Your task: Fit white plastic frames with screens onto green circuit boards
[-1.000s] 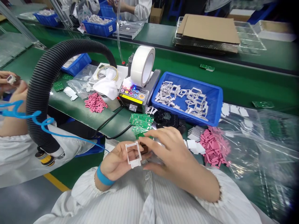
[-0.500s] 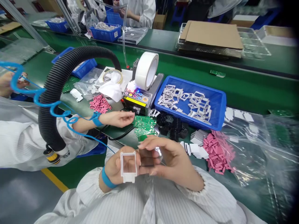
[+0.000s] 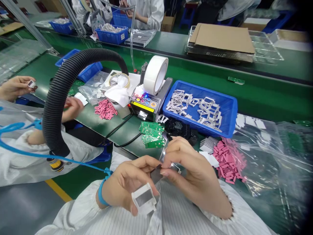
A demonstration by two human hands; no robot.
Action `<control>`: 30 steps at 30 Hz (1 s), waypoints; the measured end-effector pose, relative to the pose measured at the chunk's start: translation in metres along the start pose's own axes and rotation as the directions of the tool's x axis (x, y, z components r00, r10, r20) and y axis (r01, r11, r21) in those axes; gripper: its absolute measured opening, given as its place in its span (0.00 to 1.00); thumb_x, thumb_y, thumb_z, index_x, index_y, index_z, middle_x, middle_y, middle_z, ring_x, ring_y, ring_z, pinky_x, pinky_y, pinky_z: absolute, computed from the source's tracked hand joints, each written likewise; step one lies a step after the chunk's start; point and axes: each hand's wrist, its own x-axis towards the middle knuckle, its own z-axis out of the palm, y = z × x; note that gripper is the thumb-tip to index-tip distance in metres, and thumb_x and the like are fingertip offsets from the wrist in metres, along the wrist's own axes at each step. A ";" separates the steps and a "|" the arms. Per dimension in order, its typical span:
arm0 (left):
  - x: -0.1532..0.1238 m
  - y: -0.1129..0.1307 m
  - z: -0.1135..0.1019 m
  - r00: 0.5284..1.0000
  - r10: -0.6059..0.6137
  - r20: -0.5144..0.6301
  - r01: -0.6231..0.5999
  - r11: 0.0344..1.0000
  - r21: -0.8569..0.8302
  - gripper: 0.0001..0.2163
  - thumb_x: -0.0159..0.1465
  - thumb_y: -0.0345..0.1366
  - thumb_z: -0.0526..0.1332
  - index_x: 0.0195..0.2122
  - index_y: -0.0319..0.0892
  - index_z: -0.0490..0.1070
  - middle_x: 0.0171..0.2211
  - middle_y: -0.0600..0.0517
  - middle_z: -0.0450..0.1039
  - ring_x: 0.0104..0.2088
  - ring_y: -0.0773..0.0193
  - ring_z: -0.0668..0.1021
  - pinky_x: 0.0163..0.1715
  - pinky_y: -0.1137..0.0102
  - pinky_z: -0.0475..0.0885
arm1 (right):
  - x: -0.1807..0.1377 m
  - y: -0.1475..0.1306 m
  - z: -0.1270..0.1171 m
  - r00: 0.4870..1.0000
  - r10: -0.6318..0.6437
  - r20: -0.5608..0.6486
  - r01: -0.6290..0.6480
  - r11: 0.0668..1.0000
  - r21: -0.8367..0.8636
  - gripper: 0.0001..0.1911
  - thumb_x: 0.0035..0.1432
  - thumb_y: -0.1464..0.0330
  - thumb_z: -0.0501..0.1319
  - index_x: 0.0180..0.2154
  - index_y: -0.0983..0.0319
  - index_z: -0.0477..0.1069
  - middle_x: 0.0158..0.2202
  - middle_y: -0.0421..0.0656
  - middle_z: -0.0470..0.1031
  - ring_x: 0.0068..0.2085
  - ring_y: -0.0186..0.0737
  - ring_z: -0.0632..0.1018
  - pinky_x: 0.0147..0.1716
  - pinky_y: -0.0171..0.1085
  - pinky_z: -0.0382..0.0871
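My left hand (image 3: pixel 124 179), with a blue band at the wrist, grips a small white plastic frame (image 3: pixel 147 208) between thumb and finger, tilted in front of my coat. Its forefinger also reaches to a small dark glossy panel (image 3: pixel 156 175). My right hand (image 3: pixel 192 171) is closed, thumb and forefinger pinching at the panel's edge. A shiny strip (image 3: pixel 176 167), perhaps film, shows under the right fingers. What exactly the right fingertips hold is partly hidden.
Green circuit boards (image 3: pixel 152 134) lie ahead, beside black parts (image 3: pixel 179 128). A blue bin (image 3: pixel 231 116) holds white frames. Pink pieces (image 3: pixel 226 160) and clear bags lie right. A tape dispenser (image 3: pixel 146 106) stands behind, a black hose (image 3: pixel 55 98) left. A co-worker's hand (image 3: pixel 72 107) is at left.
My hands have turned and the fingertips have come together at the dark panel. The white frame has moved down and tilted. The co-worker's arm has withdrawn left from the circuit boards.
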 end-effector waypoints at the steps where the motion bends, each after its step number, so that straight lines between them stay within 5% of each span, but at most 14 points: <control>1: -0.001 0.001 0.001 1.000 0.016 -0.003 -0.016 0.999 0.051 0.16 0.48 0.49 0.68 0.36 0.49 0.80 0.50 0.43 0.68 0.50 0.48 0.71 0.53 0.55 0.62 | 0.000 -0.001 0.000 1.000 -0.009 0.000 0.009 0.998 -0.061 0.04 0.58 0.73 0.60 0.31 0.60 0.67 0.28 0.39 0.68 0.32 0.36 0.70 0.39 0.44 0.65; 5: -0.004 0.003 0.004 0.998 0.057 -0.014 -0.054 0.980 0.190 0.16 0.51 0.46 0.67 0.40 0.50 0.79 0.50 0.43 0.68 0.51 0.47 0.71 0.53 0.55 0.63 | 0.000 -0.002 0.001 1.000 -0.020 -0.023 0.015 0.979 -0.204 0.05 0.58 0.74 0.58 0.31 0.59 0.67 0.28 0.38 0.69 0.32 0.36 0.71 0.44 0.46 0.64; 21: -0.004 -0.001 -0.001 1.000 0.015 -0.013 -0.010 0.950 0.311 0.16 0.49 0.42 0.69 0.41 0.50 0.79 0.48 0.43 0.68 0.48 0.50 0.71 0.52 0.57 0.63 | -0.005 0.009 0.006 1.000 0.006 0.028 0.000 0.975 -0.221 0.06 0.61 0.73 0.55 0.31 0.60 0.65 0.29 0.39 0.68 0.33 0.36 0.68 0.46 0.45 0.59; 23: -0.002 -0.003 -0.001 0.998 -0.008 -0.056 0.021 0.974 0.226 0.15 0.48 0.43 0.70 0.38 0.47 0.80 0.47 0.43 0.69 0.49 0.49 0.71 0.53 0.57 0.62 | -0.004 0.008 0.006 0.999 0.009 0.047 0.004 0.963 -0.270 0.06 0.61 0.74 0.53 0.31 0.60 0.64 0.29 0.39 0.68 0.34 0.37 0.67 0.46 0.46 0.57; 26: 0.001 -0.007 -0.003 0.978 -0.092 -0.188 0.070 0.991 -0.117 0.15 0.49 0.47 0.68 0.35 0.45 0.80 0.48 0.44 0.70 0.48 0.50 0.73 0.52 0.56 0.65 | -0.007 0.007 0.005 0.994 0.033 0.100 -0.008 0.971 -0.237 0.07 0.62 0.73 0.51 0.31 0.60 0.62 0.30 0.40 0.67 0.35 0.38 0.67 0.41 0.43 0.58; 30: 0.003 -0.005 -0.008 0.920 -0.228 -0.319 0.055 0.881 -0.471 0.16 0.52 0.48 0.67 0.36 0.43 0.79 0.50 0.46 0.73 0.50 0.53 0.74 0.56 0.54 0.62 | -0.020 0.027 0.019 0.970 0.162 0.182 -0.124 0.971 -0.203 0.10 0.64 0.70 0.48 0.29 0.60 0.59 0.29 0.40 0.66 0.33 0.36 0.68 0.32 0.36 0.61</control>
